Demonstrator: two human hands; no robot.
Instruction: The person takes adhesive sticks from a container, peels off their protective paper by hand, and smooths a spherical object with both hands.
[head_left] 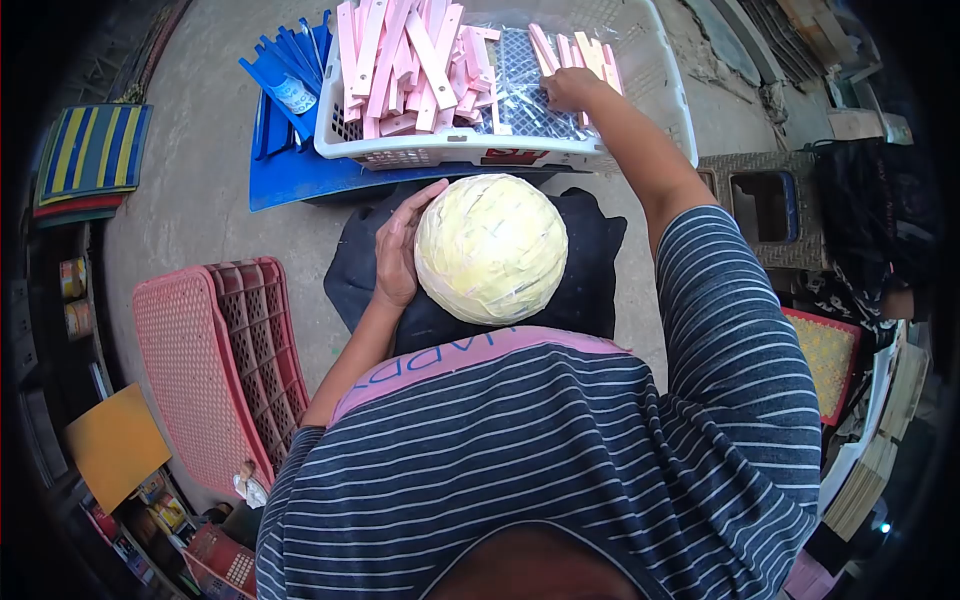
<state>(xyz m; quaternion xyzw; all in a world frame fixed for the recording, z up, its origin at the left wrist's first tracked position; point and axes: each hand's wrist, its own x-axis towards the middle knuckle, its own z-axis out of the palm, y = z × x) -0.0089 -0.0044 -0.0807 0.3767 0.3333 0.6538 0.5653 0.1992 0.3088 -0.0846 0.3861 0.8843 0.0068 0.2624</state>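
A large round ball (490, 250), covered in overlapping pale yellow strips, rests on dark cloth (585, 240) over my lap. My left hand (397, 250) lies along its left side, fingers stretched out against the surface. Up in the white plastic basket (430, 152), my right hand (575, 90) reaches down with curled fingers beside some short pink sticks (545, 50). The fingertips are hidden, so what they pinch cannot be made out. A bigger heap of pink sticks with holes (425, 55) fills the basket's left side. Clear plastic (525, 100) lies between the two groups.
Blue plastic pieces (290, 85) and a blue board (300, 185) are left of the basket. A pink crate (225, 360) stands on edge at left, near striped mats (95, 150). At right are a woven-pattern stool (765, 165) and a dark bag (865, 200).
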